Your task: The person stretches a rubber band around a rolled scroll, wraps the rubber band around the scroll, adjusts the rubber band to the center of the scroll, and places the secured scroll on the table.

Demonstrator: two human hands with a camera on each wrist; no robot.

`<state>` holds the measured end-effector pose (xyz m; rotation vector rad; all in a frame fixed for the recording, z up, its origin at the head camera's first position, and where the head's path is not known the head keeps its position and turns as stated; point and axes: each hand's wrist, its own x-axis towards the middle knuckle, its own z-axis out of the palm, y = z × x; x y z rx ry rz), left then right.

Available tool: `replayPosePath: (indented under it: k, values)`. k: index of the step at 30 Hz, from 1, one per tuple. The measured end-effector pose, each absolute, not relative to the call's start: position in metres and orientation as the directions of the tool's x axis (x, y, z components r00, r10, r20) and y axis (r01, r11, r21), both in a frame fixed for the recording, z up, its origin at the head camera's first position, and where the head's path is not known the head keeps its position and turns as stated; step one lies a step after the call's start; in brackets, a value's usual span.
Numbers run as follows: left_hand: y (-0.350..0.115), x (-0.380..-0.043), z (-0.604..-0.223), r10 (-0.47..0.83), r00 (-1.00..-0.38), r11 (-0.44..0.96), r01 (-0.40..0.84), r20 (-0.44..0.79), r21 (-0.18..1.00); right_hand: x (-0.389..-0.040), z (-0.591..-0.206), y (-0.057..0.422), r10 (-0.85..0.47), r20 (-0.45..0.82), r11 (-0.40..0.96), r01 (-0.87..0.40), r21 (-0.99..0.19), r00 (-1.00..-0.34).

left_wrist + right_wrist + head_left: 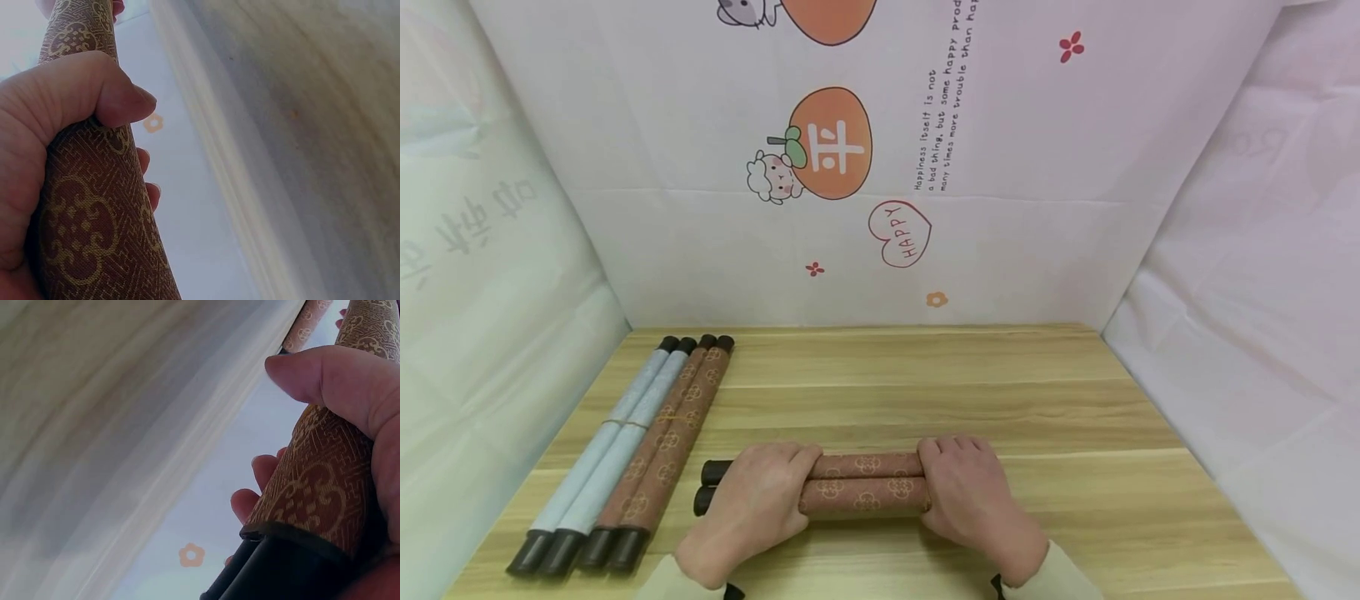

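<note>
Both hands grip a brown scroll (pixel 867 493) rolled up on two rods, its cloth patterned with gold flowers. Near its left end my left hand (pixel 760 504) curls round both rolls. My right hand (pixel 970 498) wraps the right part. Two black end caps (pixel 706 500) stick out past the left hand. The left wrist view shows the thumb (pixel 128 103) over the patterned roll (pixel 94 225). From the right wrist, the thumb (pixel 300 372) lies across the cloth, with black end caps (pixel 275 569) below. The scroll lies sideways near the table's front; whether it touches the wood cannot be told.
Left on the wood-grain table (pixel 925 392) lie a light blue rolled scroll (pixel 617 433) and another brown rolled scroll (pixel 677 425), side by side, tied with thin string. White printed cloth (pixel 700 250) stands behind the table and along both sides.
</note>
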<state>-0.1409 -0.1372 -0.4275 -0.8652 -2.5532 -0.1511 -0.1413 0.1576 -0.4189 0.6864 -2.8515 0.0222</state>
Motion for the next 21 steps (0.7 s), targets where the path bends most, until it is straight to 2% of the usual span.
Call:
replayPosePath:
  k: [10,21]
  values:
    - [-0.136,-0.140,-0.427,0.553,-0.713,0.799,0.601,0.431,-0.030,-0.139,-0.420,0.152,-0.450,0.249,0.889,-0.456,0.037,-0.858]
    - [-0.130,-0.140,-0.424,0.560,-0.703,0.791,0.612,0.438,-0.029,-0.136,-0.418,0.142,-0.439,0.224,0.896,-0.441,0.045,-0.870]
